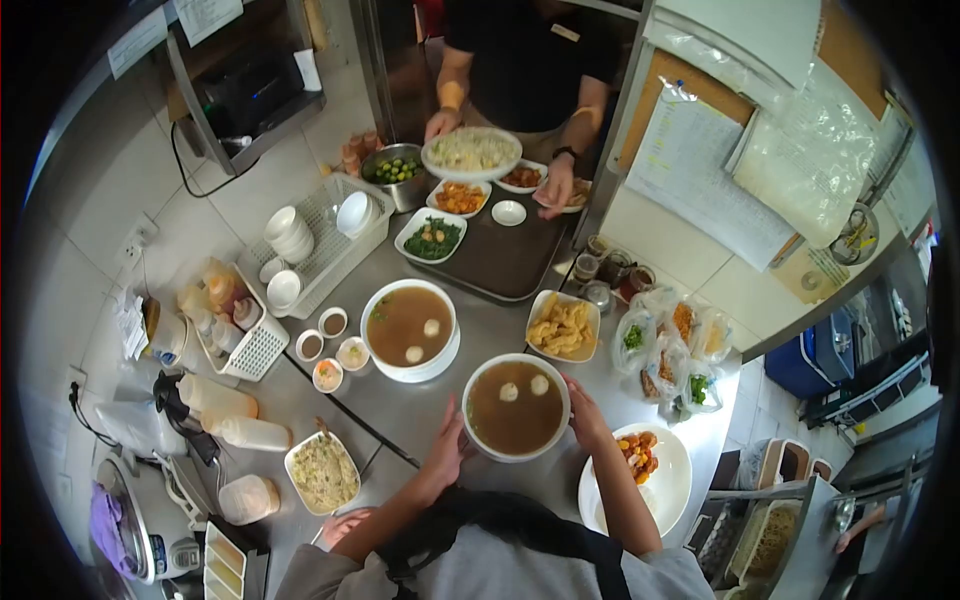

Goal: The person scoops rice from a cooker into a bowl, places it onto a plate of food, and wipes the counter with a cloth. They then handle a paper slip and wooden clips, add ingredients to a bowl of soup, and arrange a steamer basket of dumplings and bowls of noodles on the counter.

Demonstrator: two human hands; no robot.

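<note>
Both my hands hold a white bowl of brown soup (pixel 516 408) with two pale balls in it. My left hand (pixel 447 448) grips its left side, and my right hand (pixel 583 412) grips its right side. Just beyond it, to the left, a second soup bowl (pixel 408 330) stands on the metal counter (pixel 400 405). A square dish of yellow fried pieces (pixel 563 326) sits ahead on the right. To the right of my right forearm is a large white bowl (pixel 668 480) with orange-red food.
Across the counter a person (pixel 520 70) holds a plate of rice (pixel 471 150) over a dark tray (pixel 505 250) with side dishes. Bottles, baskets of bowls (pixel 330 245) and a fried rice dish (pixel 322 473) stand left. Jars and plastic bags (pixel 668 350) lie right.
</note>
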